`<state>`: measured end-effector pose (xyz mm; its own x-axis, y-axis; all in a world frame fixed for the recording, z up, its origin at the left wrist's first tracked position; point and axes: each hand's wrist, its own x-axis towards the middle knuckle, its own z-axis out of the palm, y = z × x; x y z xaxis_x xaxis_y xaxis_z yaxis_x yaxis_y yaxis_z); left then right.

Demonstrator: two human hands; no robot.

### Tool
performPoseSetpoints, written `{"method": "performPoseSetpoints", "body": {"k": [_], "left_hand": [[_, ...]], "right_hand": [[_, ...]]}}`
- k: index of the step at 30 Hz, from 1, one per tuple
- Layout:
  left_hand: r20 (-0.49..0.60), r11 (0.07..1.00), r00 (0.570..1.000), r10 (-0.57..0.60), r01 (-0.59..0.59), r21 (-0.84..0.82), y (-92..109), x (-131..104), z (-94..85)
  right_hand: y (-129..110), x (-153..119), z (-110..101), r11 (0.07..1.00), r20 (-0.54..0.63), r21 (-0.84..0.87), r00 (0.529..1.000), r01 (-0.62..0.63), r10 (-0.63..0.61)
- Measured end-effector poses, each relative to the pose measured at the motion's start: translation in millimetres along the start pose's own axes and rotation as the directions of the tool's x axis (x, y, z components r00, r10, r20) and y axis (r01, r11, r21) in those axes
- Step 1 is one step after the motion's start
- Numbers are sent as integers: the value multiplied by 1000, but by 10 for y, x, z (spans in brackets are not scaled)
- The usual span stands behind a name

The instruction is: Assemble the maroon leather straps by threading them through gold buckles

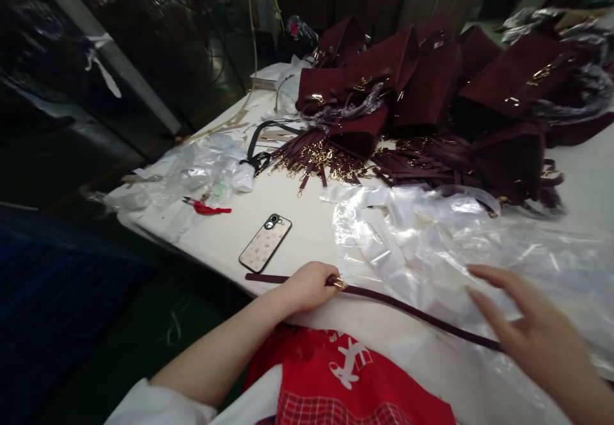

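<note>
the left hand (311, 286) is grasping the maroon strap (407, 309) at its buckle (340, 283), presumably steadying it along the near table (307, 246) side. the right hand (542, 332) is hovering, unclenched, by the strap's right part.

Maroon strap (422, 315), red plaid-trimmed apron (381, 380)

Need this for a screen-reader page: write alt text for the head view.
A person's left hand grips a maroon strap near its gold buckle; the strap disappears behind the open right hand. A white table also holds a phone, clear plastic and piled maroon bags.
</note>
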<state>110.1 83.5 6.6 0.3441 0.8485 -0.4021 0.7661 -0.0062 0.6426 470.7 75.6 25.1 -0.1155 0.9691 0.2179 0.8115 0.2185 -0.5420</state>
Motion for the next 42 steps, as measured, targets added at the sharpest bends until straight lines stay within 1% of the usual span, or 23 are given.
{"method": "performPoseSetpoints", "body": {"k": [1, 3, 5, 6, 7, 9, 12, 14, 16, 18, 20, 21, 22, 23, 24, 25, 26, 27, 29, 32, 35, 39, 42], "left_hand": [[-2, 1000, 1000, 22, -22, -9, 25, -5, 17], [-9, 998, 998, 59, -59, -30, 67, -32, 30], [-20, 994, 995, 95, -96, -55, 64, -87, 1], [-26, 992, 994, 105, -107, -65, 37, -128, -30], [-30, 991, 994, 109, -111, -75, -8, -176, -71], [-33, 991, 995, 92, -94, -98, -146, -294, -169], [-53, 991, 998, 14, -21, -132, -372, -466, -275], [-78, 990, 996, -41, 30, -135, -457, -517, -271], [-84, 993, 995, -54, 45, -111, -467, -498, -220], [-80, 997, 997, -3, -4, -81, -438, -444, -180], [-161, 998, 986, 31, -39, -45, -446, -401, -222], [-249, 1000, 968, 3, -7, -15, -486, -391, -284], [-360, 997, 931, -60, 72, 21, -555, -388, -369], [-473, 978, 869, -149, 199, 58, -652, -387, -470], [-569, 933, 786, -242, 350, 88, -769, -384, -577], [-623, 864, 714, -319, 489, 118, -897, -376, -679], [-626, 813, 693, -358, 561, 156, -1021, -361, -765], [-614, 797, 697, -370, 577, 175, -1132, -337, -830], [-561, 804, 747, -358, 552, 221, -1276, -273, -876], [-471, 852, 830, -297, 454, 262, -1262, -176, -751], [-381, 890, 891, -249, 366, 274, -1047, -130, -471], [-290, 909, 924, -248, 326, 260, -678, -158, -55], [-184, 939, 956, -230, 267, 216, -458, -208, 170]], "right_hand": [[-316, -10, 293, 992, 71, 88, 993, 89, -95], [-859, -29, 817, 953, 180, 277, 967, 125, -179], [-1196, -27, 1188, 905, 338, 425, 922, 30, -189], [-1274, -16, 1302, 886, 411, 462, 894, -36, -178], [-1296, 2, 1371, 876, 473, 472, 867, -99, -157], [-1207, 56, 1398, 885, 546, 429, 832, -180, -95], [-964, 161, 1323, 914, 577, 342, 816, -217, -23], [-913, 215, 1302, 924, 633, 319, 773, -211, -42], [-1020, 236, 1339, 934, 714, 304, 694, -191, -90], [-1223, 231, 1412, 937, 776, 304, 616, -175, -136], [-1400, 232, 1467, 931, 798, 315, 581, -183, -156], [-1446, 243, 1472, 928, 799, 315, 583, -197, -147], [-1459, 262, 1456, 926, 791, 310, 599, -216, -125], [-1439, 288, 1423, 923, 769, 302, 633, -240, -87], [-1394, 318, 1376, 917, 731, 295, 681, -270, -35], [-1333, 349, 1322, 906, 680, 293, 733, -307, 29], [-1267, 377, 1267, 887, 623, 299, 776, -353, 98], [-1203, 400, 1220, 859, 572, 318, 803, -403, 165], [-1102, 428, 1158, 783, 502, 374, 818, -498, 281], [-1024, 439, 1147, 670, 455, 483, 815, -564, 358], [-983, 450, 1169, 599, 413, 568, 825, -564, 385], [-949, 484, 1166, 562, 376, 629, 843, -536, 383], [-967, 495, 1152, 554, 400, 632, 841, -542, 365]]}}
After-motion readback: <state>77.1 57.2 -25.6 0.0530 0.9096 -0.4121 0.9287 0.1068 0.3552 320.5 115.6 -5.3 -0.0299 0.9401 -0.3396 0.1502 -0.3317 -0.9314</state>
